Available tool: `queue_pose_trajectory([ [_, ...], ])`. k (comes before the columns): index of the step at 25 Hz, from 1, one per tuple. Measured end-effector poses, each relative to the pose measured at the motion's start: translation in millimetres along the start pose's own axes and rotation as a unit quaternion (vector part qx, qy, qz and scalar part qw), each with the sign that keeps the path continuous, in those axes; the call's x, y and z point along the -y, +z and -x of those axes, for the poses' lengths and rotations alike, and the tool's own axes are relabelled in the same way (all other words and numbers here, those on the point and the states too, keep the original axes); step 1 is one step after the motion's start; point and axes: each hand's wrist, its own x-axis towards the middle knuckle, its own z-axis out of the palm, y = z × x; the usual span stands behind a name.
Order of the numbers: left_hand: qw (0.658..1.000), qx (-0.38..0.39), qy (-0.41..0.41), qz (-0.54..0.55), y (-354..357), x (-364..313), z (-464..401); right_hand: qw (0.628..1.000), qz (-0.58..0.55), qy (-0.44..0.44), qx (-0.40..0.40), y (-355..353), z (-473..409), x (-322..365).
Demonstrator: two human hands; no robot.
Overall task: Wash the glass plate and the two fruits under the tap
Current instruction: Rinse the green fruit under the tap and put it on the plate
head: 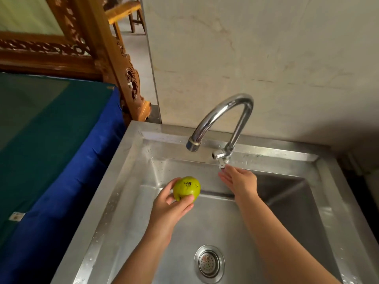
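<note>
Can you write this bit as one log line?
left hand: holds green fruit | right hand: open, at tap handle | water: none seen

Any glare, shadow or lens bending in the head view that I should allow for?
Head view: wide-angle bending curves the sink rim; bright sheen on the tap; the basin's right side lies in deep shadow; green fruit and both hands look sharp.

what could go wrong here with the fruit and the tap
1. The left hand holds the round green fruit with dark specks only by thumb and fingertips over the stainless steel sink; once wet, it might slip and drop.
2. The fruit sits below and left of the curved chrome tap's spout, so water may miss it.
3. The right hand is open at the small tap handle; opening it hard could splash.
</note>
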Motion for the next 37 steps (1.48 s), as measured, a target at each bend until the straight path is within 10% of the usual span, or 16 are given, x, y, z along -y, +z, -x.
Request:
queue_pose_trajectory([
  [23,0.994,-0.045,0.068,-0.069,2.8,-11.5,-8.0,0.996,-0.066,0.058,0.025,28.4,19.4,44.5],
  [32,0.994,-0.025,0.064,-0.086,7.4,-26.7,-5.8,0.885,0.235,-0.236,0.327,45.8,76.9,-6.2],
  [37,0.998,0.031,0.008,-0.056,-2.1,-37.1,1.3,0.894,0.145,-0.128,0.404,28.4,71.6,8.0],
])
